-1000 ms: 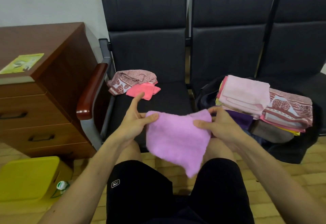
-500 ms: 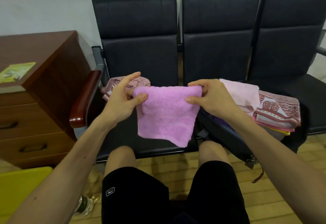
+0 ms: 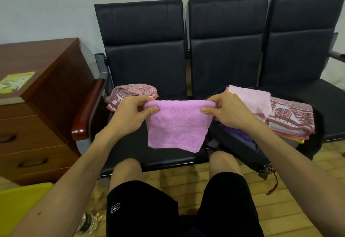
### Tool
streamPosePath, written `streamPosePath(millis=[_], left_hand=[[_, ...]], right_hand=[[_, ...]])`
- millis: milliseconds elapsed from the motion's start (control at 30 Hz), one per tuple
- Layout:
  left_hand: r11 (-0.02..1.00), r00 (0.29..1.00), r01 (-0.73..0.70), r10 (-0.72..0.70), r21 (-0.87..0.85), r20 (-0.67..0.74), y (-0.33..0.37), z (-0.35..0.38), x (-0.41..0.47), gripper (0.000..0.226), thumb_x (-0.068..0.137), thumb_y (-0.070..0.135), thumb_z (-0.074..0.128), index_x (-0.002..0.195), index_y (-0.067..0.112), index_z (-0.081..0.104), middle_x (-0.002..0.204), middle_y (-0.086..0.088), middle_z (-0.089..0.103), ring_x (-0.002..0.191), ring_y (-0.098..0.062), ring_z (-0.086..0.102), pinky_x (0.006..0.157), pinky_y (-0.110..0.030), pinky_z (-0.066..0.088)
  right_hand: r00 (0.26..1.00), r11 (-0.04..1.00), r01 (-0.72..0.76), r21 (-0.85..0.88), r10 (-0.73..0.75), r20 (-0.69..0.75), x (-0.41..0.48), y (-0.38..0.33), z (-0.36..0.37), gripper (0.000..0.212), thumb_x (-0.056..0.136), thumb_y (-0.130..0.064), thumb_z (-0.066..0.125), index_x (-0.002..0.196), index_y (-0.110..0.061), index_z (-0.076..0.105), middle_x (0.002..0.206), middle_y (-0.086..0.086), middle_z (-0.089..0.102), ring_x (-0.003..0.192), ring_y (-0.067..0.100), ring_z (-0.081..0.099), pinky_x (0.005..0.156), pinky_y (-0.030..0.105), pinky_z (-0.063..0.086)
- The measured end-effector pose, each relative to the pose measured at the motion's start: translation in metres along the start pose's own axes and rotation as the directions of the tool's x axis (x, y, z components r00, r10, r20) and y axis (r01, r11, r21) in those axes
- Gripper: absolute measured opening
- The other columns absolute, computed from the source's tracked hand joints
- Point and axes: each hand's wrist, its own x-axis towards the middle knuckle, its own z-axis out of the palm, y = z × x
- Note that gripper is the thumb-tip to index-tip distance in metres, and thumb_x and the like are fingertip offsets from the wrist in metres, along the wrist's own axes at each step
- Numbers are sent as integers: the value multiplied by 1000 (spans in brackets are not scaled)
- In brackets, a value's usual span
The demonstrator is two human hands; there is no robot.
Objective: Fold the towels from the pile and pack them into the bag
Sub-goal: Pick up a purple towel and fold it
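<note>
Lilac towel [image 3: 177, 124] folded double, hanging flat, top corners pinched by left hand [image 3: 130, 115] and right hand [image 3: 227, 111] fingers [image 3: 205, 109].

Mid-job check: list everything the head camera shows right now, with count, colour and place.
lilac towel: 1, lilac, hanging in front of the left seat
patterned towel: 1, red-and-white, crumpled at the back of the left seat
bag: 1, dark, open on the middle seat
folded towels: 1 stack, pale pink, red-and-white, pink and yellow, on the bag's right side
purple cloth: 1, purple, inside the bag
seats: 3, black, in a row against the wall
drawer cabinet: 1, brown, left of the seats
leaflet: 1, green, on the cabinet
yellow object: 1, on the floor, lower left
bottle: 1, clear, on the floor
left hand: pinches the towel's top left corner
right hand: pinches the towel's top right corner
</note>
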Motion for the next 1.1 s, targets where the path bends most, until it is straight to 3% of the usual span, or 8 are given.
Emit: streamPosePath(millis=[200,400,533,600,667,800,967,1100], left_hand=[[994,993,-101,104,50,-64,13,5,-1,13,89,42,66,90,29,65,95,4,56,90,-3,52,74,-15,43],[967,994,-81,62,-241,-84,45,21,16,23,101,38,49,107,20,62,95,20,64,94,4,60,75,-9,46],[965,997,54,-69,-258,-47,46,36,38,27,103,39,46,101,20,65,96,11,65,90,1,61,76,-19,46],[805,970,243,-215,-541,115,51,48,38,36,103,44,46,94,22,73,98,4,72,99,-10,67,83,-30,52],[398,904,418,-274,-817,330,60,67,33,47,101,49,46,83,25,82,101,0,77,103,-20,71,96,-40,52],[-49,808,570,-145,-820,571,63,124,22,70,92,67,47,120,8,71,136,-17,60,125,-36,58,107,-51,42],[186,621,766,35,-616,783,81,201,28,79,73,43,85,136,4,58,136,-21,59,121,-33,60,100,-48,50],[483,676,666,-68,-569,734,103,253,55,39,84,26,71,120,12,65,113,-6,74,105,-18,70,87,-31,57]], right_hand=[[989,933,-59,356,7,145,-13,30,-9,25,88,-37,66,98,-16,74,99,0,70,90,9,67,84,30,56],[957,422,-279,862,45,288,-53,31,54,79,47,-41,95,116,-17,65,116,8,72,110,27,67,88,39,57],[973,221,-230,948,80,218,-60,18,55,53,58,-25,92,108,-17,74,115,11,72,106,27,68,86,40,58],[968,151,-236,960,124,218,-62,17,38,34,73,-16,78,106,-15,73,112,10,73,103,28,70,85,41,59],[962,120,-237,964,170,215,-63,20,22,36,78,-12,69,114,-11,67,111,9,74,100,25,71,78,38,60],[939,-41,-212,976,269,215,-67,39,-2,30,81,-12,66,110,-9,70,105,11,74,93,25,73,71,36,60],[894,-91,-178,980,400,199,-84,95,-35,17,83,-14,64,87,-11,80,91,16,74,79,25,73,62,35,60],[797,97,-326,940,563,218,-94,173,-53,30,89,-15,65,116,-2,64,106,20,73,97,31,72,80,42,60]])
